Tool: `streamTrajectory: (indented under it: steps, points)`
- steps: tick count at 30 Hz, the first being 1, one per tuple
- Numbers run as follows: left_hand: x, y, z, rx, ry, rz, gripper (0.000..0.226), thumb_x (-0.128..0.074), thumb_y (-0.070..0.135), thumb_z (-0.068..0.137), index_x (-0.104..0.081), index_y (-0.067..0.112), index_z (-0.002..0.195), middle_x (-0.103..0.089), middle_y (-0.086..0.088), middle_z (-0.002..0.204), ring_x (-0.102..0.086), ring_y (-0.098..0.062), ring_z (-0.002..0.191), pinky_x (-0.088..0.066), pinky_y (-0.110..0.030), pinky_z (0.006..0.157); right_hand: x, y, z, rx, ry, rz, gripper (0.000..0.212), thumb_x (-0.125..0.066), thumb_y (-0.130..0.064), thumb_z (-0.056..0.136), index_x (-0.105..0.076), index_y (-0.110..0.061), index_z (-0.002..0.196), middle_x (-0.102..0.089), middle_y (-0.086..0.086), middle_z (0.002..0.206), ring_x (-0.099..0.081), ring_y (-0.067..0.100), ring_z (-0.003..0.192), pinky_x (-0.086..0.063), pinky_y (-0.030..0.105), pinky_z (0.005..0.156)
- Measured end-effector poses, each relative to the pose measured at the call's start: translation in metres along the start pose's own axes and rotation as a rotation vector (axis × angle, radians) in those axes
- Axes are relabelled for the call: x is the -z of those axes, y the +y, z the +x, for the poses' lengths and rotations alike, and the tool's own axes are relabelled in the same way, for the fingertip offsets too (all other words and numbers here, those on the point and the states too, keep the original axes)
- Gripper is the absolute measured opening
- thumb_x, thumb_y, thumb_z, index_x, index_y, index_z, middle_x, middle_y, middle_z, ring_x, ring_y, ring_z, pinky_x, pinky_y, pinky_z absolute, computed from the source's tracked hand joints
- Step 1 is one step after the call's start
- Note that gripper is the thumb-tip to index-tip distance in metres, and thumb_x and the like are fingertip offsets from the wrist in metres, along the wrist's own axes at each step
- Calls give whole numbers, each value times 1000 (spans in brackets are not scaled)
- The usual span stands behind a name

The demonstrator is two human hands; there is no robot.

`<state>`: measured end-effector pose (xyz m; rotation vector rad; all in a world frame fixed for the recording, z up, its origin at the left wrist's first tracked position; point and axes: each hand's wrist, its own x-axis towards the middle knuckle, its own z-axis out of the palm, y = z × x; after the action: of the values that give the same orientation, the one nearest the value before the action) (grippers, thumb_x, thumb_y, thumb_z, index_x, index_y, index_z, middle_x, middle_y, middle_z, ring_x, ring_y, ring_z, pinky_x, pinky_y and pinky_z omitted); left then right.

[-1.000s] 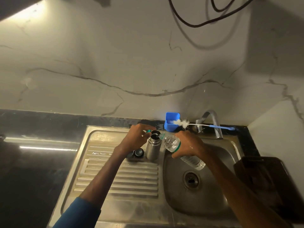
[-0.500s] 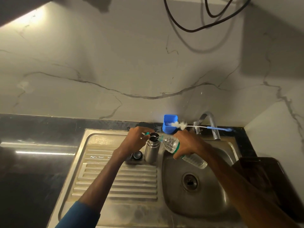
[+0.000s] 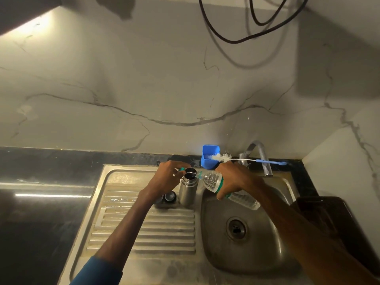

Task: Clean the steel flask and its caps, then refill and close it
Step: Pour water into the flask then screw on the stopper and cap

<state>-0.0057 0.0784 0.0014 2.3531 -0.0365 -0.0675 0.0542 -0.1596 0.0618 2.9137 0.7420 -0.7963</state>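
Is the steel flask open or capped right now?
Open. The steel flask stands upright, its mouth uncovered, a tilted plastic bottle meeting its rim; a dark cap lies beside it.

Steel sink [image 3: 273, 249], curved tap [image 3: 265, 161], blue cup [image 3: 208, 162]

The flask [image 3: 187, 192] was plain silver steel. The bottle [image 3: 212, 179] was clear with a green band. The holder [image 3: 207, 164] was blue; the brush [image 3: 221, 157] had white bristles and a blue handle. The wall [image 3: 144, 89] was white with grey veins.
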Motion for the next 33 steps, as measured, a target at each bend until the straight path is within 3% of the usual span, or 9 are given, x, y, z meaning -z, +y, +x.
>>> streamTrajectory:
  steps: [3,9,16,21,26,33]
  points:
    - [0,-1,1,9,-1,2,32,-66,9,100,-75,24,127,-74,6,126,-73,-16,95,-52,-16,72,4,-1,-1,11,-16,-19,63,-89,-50,60,-60,-21,108,-66,-3,95,-65,14,85,-61,35,77]
    - [-1,-2,1,-1,2,5,33,-66,9,100,-74,23,128,-73,6,128,-73,-16,96,-49,-12,69,12,-1,-1,13,-26,-38,60,-89,-48,59,-63,-21,104,-67,-3,92,-66,13,81,-62,34,76]
    - [-2,-5,2,-2,4,3,32,-66,10,100,-74,23,128,-74,5,126,-73,-16,95,-53,-19,74,17,-1,-1,4,-16,-48,59,-89,-50,51,-66,-20,96,-68,-4,87,-67,13,76,-64,39,74]
    - [-2,-5,3,-2,9,5,32,-66,10,100,-75,23,127,-75,5,124,-73,-15,93,-49,-10,70,17,0,-2,11,-19,-53,61,-90,-50,54,-66,-20,101,-68,-3,90,-66,13,79,-63,36,75]
    - [-2,-4,2,2,10,8,31,-65,11,101,-75,22,128,-74,5,125,-73,-15,94,-47,-11,69,19,-1,-3,8,-28,-83,62,-90,-49,55,-66,-18,103,-68,-2,92,-65,13,78,-62,34,73]
    - [-2,-5,2,4,6,3,30,-66,11,100,-76,23,126,-75,8,124,-73,-14,92,-46,-5,67,23,-2,-4,11,-51,-92,66,-92,-49,61,-62,-17,109,-65,-3,93,-56,8,71,-43,24,56]
